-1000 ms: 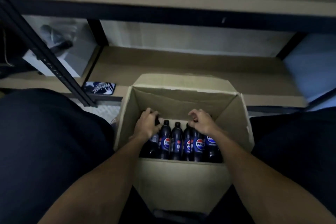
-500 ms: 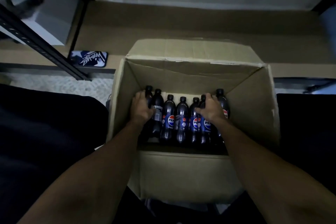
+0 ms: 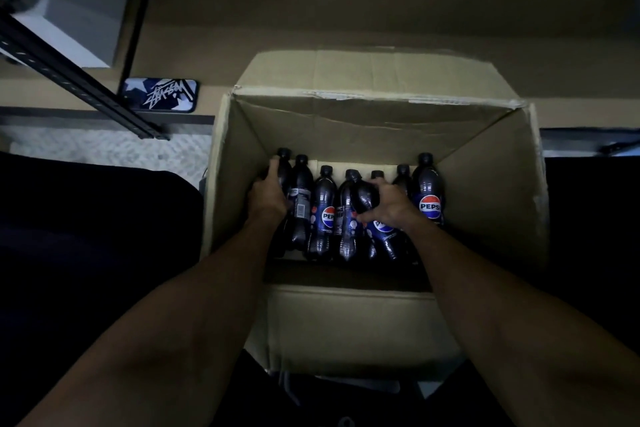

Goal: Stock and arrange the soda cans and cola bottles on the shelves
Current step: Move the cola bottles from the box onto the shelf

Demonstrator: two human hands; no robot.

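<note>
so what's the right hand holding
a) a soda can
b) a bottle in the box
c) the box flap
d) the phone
b: the right hand has its fingers and thumb curled round a bottle in the row inside the box.

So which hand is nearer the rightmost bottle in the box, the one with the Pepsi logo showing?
Right. The right hand grips a middle bottle just left of that rightmost bottle; the left hand grips the leftmost bottle at the row's far end.
</note>
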